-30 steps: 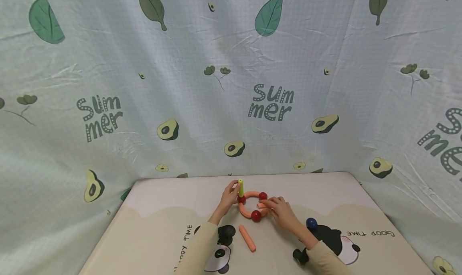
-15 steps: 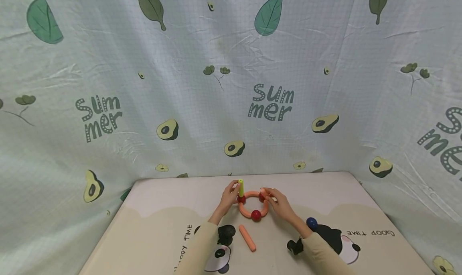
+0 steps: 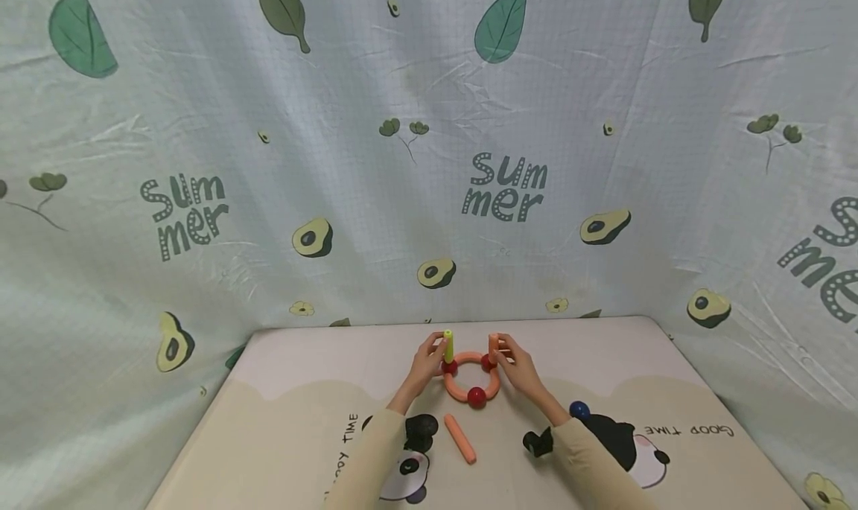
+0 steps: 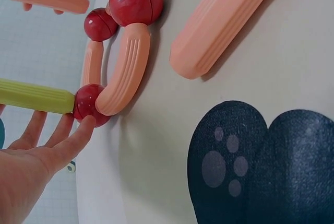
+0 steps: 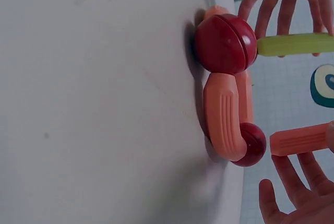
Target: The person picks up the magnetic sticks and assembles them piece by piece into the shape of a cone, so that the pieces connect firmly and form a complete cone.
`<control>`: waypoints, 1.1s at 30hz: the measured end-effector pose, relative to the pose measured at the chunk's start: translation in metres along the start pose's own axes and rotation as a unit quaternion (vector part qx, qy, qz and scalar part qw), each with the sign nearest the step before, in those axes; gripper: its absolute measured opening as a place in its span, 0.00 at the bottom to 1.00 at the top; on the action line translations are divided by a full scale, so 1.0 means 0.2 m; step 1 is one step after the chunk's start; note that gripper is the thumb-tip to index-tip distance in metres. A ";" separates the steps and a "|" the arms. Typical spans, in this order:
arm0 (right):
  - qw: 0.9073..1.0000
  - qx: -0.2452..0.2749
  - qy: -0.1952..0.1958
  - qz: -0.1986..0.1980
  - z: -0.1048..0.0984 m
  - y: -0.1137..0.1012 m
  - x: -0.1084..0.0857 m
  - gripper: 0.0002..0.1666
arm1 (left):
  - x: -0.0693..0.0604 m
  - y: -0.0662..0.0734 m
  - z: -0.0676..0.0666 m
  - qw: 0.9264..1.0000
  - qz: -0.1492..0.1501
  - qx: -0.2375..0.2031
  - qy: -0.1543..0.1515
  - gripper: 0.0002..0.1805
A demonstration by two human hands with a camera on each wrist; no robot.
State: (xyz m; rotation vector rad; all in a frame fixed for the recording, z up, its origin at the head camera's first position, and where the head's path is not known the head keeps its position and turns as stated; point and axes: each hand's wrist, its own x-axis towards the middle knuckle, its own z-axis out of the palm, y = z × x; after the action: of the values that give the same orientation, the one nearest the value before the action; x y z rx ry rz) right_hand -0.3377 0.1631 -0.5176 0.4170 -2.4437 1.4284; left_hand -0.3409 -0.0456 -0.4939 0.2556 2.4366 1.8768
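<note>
A ring of curved orange rods joined by three red balls lies on the table. My left hand holds a yellow-green rod upright on the left red ball, fingertips also touching that ball. Over the right red ball, my right hand pinches a straight orange rod upright. In the right wrist view, a small gap separates this rod's lower end from the ball. Another orange rod lies loose in front of the ring.
A blue ball sits to the right, beyond my right forearm. Panda figures are printed on the pale table cover. Behind the table hangs a patterned curtain. A small black object shows at my right wrist.
My right hand has moved away from the ring's near right side to above the right red ball, turning its orange rod from lying flat to upright. The left hand has stayed in place.
</note>
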 end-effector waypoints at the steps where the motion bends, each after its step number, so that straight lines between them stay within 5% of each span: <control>1: 1.000 0.002 0.002 0.001 0.00 0.00 0.01 0.18 | 0.00 0.00 0.00 1.000 -0.001 0.002 0.001 0.21; 10: 1.000 0.005 0.012 -0.006 0.02 0.03 0.04 0.17 | 0.00 0.00 0.01 1.000 0.005 0.002 -0.001 0.22; 13: 1.000 0.003 0.012 -0.002 0.02 0.04 0.05 0.17 | -0.05 0.07 0.00 1.000 0.002 -0.001 0.001 0.20; 17: 1.000 -0.005 0.011 -0.001 0.02 0.04 0.05 0.17 | -0.06 0.08 0.00 1.000 -0.003 -0.003 0.004 0.20; 20: 1.000 -0.011 0.008 0.003 0.02 0.03 0.06 0.18 | -0.01 0.01 0.01 1.000 -0.002 0.004 0.009 0.22; 33: 0.999 -0.038 0.000 0.024 0.03 0.02 0.07 0.19 | -0.01 -0.02 0.00 1.000 0.014 0.012 0.016 0.22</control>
State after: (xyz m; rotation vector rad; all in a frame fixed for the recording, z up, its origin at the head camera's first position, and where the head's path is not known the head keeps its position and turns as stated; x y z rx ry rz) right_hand -0.3528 0.1580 -0.5175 0.3432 -2.5143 1.3483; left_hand -0.3399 -0.0466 -0.4970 0.2628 2.4907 1.8787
